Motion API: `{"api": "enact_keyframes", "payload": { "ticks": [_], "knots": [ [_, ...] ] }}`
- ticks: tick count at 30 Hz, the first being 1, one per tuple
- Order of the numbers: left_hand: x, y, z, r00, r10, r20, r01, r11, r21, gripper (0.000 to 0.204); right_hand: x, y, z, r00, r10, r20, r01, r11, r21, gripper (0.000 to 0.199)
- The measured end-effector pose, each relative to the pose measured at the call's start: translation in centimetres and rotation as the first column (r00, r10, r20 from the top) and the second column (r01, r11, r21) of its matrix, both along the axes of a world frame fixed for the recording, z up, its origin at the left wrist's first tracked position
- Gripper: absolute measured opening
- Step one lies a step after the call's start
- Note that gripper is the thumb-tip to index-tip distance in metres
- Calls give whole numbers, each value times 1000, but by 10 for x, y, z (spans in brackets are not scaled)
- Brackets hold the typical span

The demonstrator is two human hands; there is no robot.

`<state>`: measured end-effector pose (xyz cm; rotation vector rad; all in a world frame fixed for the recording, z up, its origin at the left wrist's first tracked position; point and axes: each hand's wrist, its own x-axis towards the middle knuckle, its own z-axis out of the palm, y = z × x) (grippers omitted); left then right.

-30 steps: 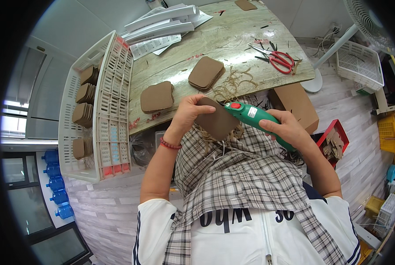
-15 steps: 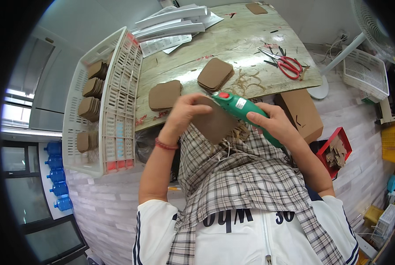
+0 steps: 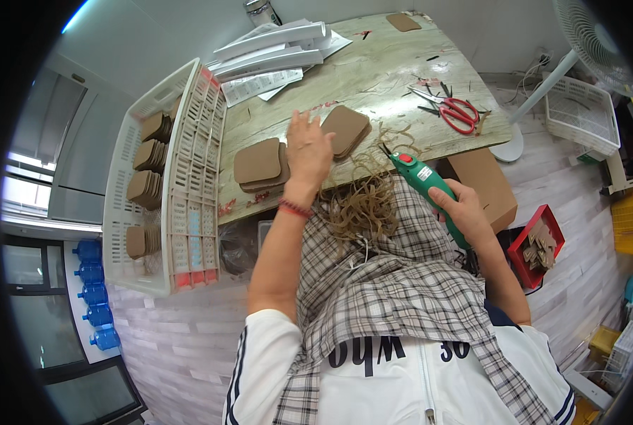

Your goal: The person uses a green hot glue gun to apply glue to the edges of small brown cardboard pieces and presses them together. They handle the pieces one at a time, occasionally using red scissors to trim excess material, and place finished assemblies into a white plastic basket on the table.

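My left hand (image 3: 309, 152) reaches over the table edge with its fingers spread, between two stacks of brown rounded pads. Its fingertips are beside the right stack (image 3: 345, 129); the left stack (image 3: 257, 163) lies near the wrist, its top pad shifted off the ones below. My right hand (image 3: 465, 209) wraps round a pair of green electric scissors (image 3: 415, 172) with a red button, their dark pointed tip aimed up and left, apart from the pads. A tangle of thin brown trimmed strips (image 3: 364, 212) lies on my checked apron (image 3: 394, 273).
A white slotted crate (image 3: 189, 177) with pad stacks stands left. Red-handled scissors (image 3: 458, 115) and scraps lie on the table's right; papers (image 3: 274, 57) at the back. A cardboard box (image 3: 483, 184), a red tray (image 3: 538, 244) of scraps and a fan (image 3: 592, 46) stand right.
My left hand has let go of the pad it held at the electric scissors and moved up over the table. The left stack has a pad on top. The electric scissors have moved right.
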<state>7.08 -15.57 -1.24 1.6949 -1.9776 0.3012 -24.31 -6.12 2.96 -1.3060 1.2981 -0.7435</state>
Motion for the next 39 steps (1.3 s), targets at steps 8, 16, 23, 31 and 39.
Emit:
{"api": "enact_keyframes", "payload": {
  "ticks": [8,16,23,31,39],
  "knots": [
    [-19,-16,-35,940,237,-244,-201,966,163,48,-7,5,-18,998,-38,43,37,999,8,36],
    [-16,-6,-41,165,155,-974,93,981,172,29,4,2,-14,999,-31,29,32,999,-25,36],
    [-69,14,13,-695,-69,-716,106,975,-196,34,23,2,15,992,-111,57,116,988,-104,39],
    [-83,9,13,-854,-114,-507,21,967,-253,40,32,6,22,988,-127,90,137,985,-107,39],
    [-98,12,14,-905,-69,-421,10,983,-184,37,33,7,26,988,-115,101,126,986,-107,41]
  ]
}}
